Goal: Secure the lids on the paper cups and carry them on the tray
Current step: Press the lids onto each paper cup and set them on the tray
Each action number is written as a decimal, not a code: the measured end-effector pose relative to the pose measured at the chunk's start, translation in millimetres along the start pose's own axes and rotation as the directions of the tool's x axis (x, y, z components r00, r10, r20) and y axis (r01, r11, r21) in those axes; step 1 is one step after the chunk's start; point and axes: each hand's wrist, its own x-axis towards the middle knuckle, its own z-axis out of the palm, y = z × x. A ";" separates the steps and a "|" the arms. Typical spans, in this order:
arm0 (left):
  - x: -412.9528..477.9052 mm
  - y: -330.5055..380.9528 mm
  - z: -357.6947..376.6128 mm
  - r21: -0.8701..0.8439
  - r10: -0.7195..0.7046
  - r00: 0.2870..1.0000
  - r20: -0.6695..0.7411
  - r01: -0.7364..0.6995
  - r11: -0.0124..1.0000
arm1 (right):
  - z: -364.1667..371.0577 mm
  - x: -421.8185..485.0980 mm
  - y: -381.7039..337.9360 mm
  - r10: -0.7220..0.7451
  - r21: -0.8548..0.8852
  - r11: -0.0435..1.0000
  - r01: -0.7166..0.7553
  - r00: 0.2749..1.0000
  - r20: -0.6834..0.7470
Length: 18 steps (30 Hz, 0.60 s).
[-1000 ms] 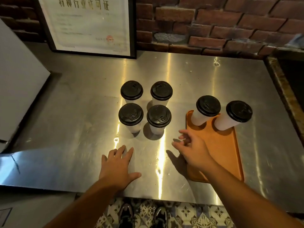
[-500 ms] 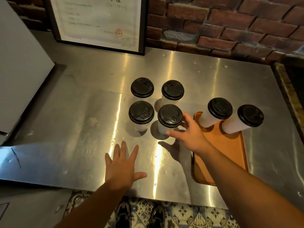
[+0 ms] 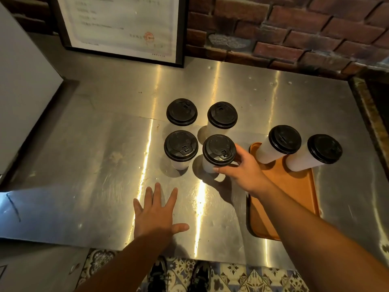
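R hand [image 3: 244, 171] grips the lidded paper cup [image 3: 219, 150] just left of the orange tray [image 3: 299, 186], thumb on its near side, fingers [image 3: 239, 153] curled round the tray side. Vs 0.5 s ago, the hand sits closer round it. L hand [image 3: 155, 216] stays flat, fingers spread, on the steel counter [image 3: 94, 165]. 6 cups: 2 on tray, 4 left of it. 1 tray.

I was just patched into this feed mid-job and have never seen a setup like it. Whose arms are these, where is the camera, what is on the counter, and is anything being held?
No machine here: a person's bare arms, filmed by one wide-angle camera worn on their head, looking down. On the steel counter stand four lidded cups in a square; an orange tray beside them carries two more cups. The right hand grips the near right cup of the square. The left hand lies flat on the counter, holding nothing.
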 end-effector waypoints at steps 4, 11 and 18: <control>1.5 -1.3 2.4 -0.001 0.007 1.000 -0.010 -0.007 1.000 | -2.3 -3.1 -0.3 -0.005 0.011 1.000 0.005 1.000 -0.022; 1.8 -0.3 -3.5 -0.050 -0.009 1.000 0.012 0.010 0.999 | -6.3 -39.7 -25.3 0.007 0.014 1.000 -0.007 0.999 -0.052; -24.7 23.6 -66.0 -0.379 0.081 0.981 -0.175 -0.143 0.914 | -13.7 -94.8 -88.4 -0.059 0.039 0.997 0.063 0.995 -0.086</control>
